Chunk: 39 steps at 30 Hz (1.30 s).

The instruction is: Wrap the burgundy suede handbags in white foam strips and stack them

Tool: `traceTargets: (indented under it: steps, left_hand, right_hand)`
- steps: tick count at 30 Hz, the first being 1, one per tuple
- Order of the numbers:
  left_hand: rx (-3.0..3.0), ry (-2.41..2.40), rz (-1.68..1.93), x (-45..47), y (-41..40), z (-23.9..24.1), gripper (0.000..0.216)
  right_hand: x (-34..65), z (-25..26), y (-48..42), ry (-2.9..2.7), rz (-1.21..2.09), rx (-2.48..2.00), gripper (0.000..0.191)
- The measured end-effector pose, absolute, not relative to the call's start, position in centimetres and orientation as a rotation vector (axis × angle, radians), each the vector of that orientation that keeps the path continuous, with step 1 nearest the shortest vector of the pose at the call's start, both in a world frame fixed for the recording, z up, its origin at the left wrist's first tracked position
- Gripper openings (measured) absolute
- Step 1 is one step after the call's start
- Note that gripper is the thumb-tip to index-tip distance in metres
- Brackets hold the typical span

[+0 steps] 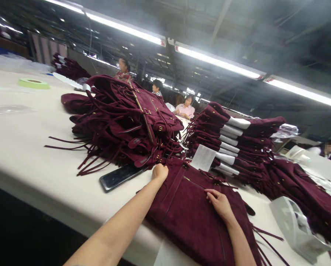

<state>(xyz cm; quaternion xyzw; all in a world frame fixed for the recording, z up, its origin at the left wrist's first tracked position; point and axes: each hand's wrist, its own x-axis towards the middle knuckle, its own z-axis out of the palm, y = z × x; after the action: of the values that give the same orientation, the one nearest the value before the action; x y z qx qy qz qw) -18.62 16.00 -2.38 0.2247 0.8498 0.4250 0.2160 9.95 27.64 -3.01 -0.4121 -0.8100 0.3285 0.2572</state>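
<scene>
A burgundy suede-like bag (193, 207) lies flat in front of me, with a zip, small gold fittings and thin fringe strips. My left hand (160, 172) is closed at its upper left edge, beside the straps; its fingertips are hidden. On the bag's front rests my right hand (219, 203), fingers loosely bent and nothing visible in them. A square of white paper (204, 158) stands at the bag's top edge. Left of my left hand, a black phone (121, 178) lies on the table (43, 140).
Similar bags form a heap (121, 122) behind the phone and a stack (231, 144) with white wraps further right. A grey-white tape dispenser (295, 229) stands at right. A green tape roll (34, 83) lies far left. Several people are in the background.
</scene>
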Motion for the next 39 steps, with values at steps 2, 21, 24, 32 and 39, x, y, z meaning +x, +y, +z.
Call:
traceTargets:
  steps: [2,21,24,32,39]
  left_hand:
    - [0.700,2.429,1.155,-18.4,15.9,-2.2,0.032]
    - [1.403,2.665,1.047,-17.3,18.1,-1.6,0.033]
    - [1.281,2.694,1.067,-17.7,18.6,-1.6,0.029]
    - [0.867,2.610,0.934,-20.7,21.2,-2.6,0.030]
    - [0.950,2.782,0.912,-19.3,20.8,-2.3,0.029]
  right_hand:
    - [10.0,-3.1,27.6,-2.192,0.891,-1.125,0.042]
    - [9.7,-3.9,28.3,-2.217,0.898,-1.129,0.039]
    - [9.6,-3.9,28.5,-2.216,0.894,-1.150,0.039]
    - [9.8,-3.4,28.0,-2.234,0.873,-1.140,0.036]
    - [9.8,-3.1,27.8,-2.192,0.867,-1.154,0.031]
